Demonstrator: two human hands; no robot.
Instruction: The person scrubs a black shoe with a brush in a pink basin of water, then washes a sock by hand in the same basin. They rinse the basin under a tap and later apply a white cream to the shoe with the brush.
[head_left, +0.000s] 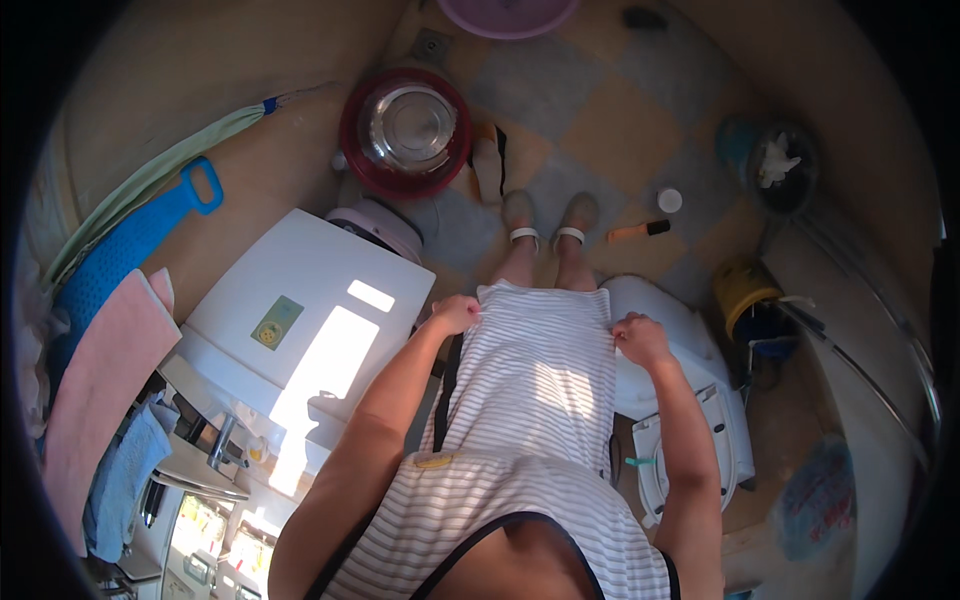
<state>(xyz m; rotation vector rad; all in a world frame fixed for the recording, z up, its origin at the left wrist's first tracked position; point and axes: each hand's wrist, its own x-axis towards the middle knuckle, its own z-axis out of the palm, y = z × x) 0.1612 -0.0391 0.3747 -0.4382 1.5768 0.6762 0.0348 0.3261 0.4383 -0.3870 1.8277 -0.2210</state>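
Note:
With its fingers closed, my left hand (456, 313) pinches one side of the hem of a white garment with grey stripes (536, 360). My right hand (642, 339) grips the opposite side near the hem, so the cloth hangs stretched between both hands over my legs. Below it my feet stand on the tiled floor in grey clogs (581, 211) with white straps. A white washing machine (300, 262) is beside my left arm. Close to my right hand is a white toilet (675, 337) with its seat raised.
A red basin (352, 154) holding a metal bowl (412, 127), a slipper (489, 165), an orange-handled brush (637, 230) and a white round container (669, 199) lie on the floor. A waste bin (806, 187) and a yellow bucket (739, 289) stand at the right. Pink towel (105, 397) hangs at left.

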